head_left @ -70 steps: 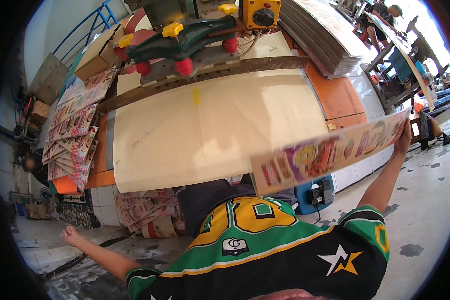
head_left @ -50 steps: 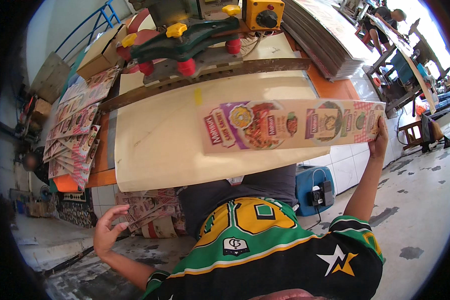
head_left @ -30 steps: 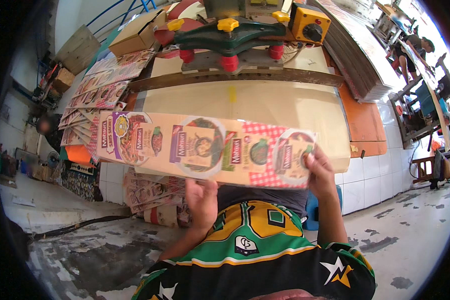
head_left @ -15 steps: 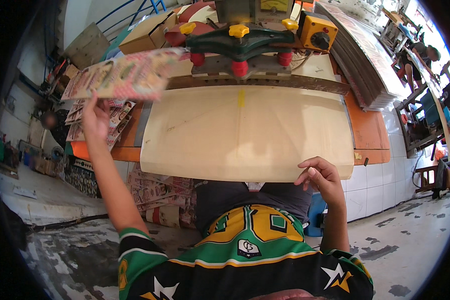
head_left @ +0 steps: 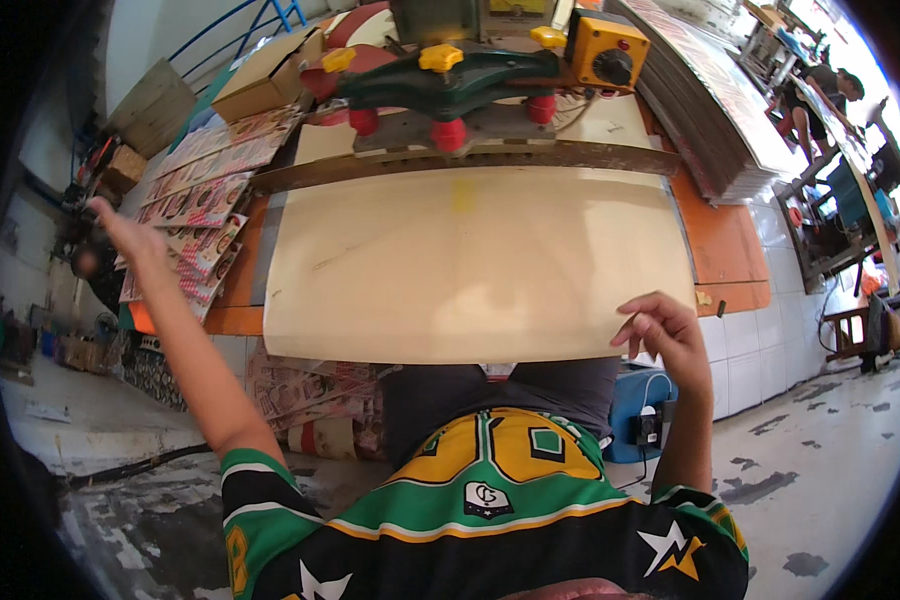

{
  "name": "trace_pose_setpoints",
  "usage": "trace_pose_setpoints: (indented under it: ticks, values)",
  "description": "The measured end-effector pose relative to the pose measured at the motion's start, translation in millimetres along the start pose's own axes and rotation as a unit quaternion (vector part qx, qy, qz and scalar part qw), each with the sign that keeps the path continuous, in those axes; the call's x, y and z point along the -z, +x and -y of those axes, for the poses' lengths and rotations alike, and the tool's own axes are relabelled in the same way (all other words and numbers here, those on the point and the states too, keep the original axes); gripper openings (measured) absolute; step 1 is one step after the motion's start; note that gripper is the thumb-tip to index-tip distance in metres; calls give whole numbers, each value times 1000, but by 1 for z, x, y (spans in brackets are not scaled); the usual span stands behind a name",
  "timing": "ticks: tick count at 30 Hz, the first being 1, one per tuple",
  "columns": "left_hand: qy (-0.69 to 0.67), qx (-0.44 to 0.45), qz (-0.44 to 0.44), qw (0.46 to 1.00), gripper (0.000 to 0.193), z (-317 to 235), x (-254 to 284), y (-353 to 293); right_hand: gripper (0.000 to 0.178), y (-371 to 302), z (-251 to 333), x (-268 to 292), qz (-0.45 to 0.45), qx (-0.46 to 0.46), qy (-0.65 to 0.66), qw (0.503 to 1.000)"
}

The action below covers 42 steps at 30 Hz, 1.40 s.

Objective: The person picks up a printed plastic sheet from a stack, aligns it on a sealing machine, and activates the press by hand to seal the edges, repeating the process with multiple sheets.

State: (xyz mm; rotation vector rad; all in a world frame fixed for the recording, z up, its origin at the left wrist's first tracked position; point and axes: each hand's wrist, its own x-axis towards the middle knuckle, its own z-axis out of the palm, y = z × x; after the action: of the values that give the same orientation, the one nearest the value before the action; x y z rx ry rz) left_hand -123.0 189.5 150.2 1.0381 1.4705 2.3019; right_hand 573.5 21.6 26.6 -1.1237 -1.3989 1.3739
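My left hand [head_left: 130, 238] is raised beside the left pile of printed cards [head_left: 195, 205], its fingers stretched out and nothing in them. The cards are flat, colourful and fanned over one another. Over the front right corner of a wide cream sheet [head_left: 480, 275] hovers my right hand [head_left: 667, 328], loosely bent, fingers apart and no object visible in it. That sheet covers the bed of a press and overhangs its front edge. Behind it runs a long metal bar [head_left: 470, 163], below a dark green press head [head_left: 450, 85] with yellow knobs and red feet.
An orange control box [head_left: 608, 52] with a black dial adjoins the press. Tall stacks of printed boards [head_left: 705, 110] stand at the right. A cardboard box [head_left: 268, 75] sits behind the cards. More printed sheets [head_left: 310, 390] lie below the orange table [head_left: 725, 250]. Another person [head_left: 820, 105] works far right.
My left hand has let go of the printed card and swung left. The card now lies among the others on the left. My right hand stays near the sheet's front right corner.
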Motion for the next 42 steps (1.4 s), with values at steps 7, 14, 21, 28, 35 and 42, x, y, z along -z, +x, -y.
trace_pose_setpoints:
  ticks: [7,14,21,28,35,42]
  values:
    - [98,-88,-96,987,99,-39,-12,-47,25,14,49,83,-266,138,-228,926]
    - [250,-42,442,861,54,45,1,-132,30,41,79,174,-489,145,-307,804]
    - [427,-91,631,641,61,38,-38,-267,68,76,73,237,-482,54,-141,863]
    - [446,-126,572,677,59,44,-42,-287,41,99,53,280,-424,62,20,903]
    - [441,-142,560,687,56,44,-41,-289,20,96,68,284,-419,111,187,882]
    - [437,-141,553,695,55,44,-41,-290,31,10,70,274,-485,222,64,844]
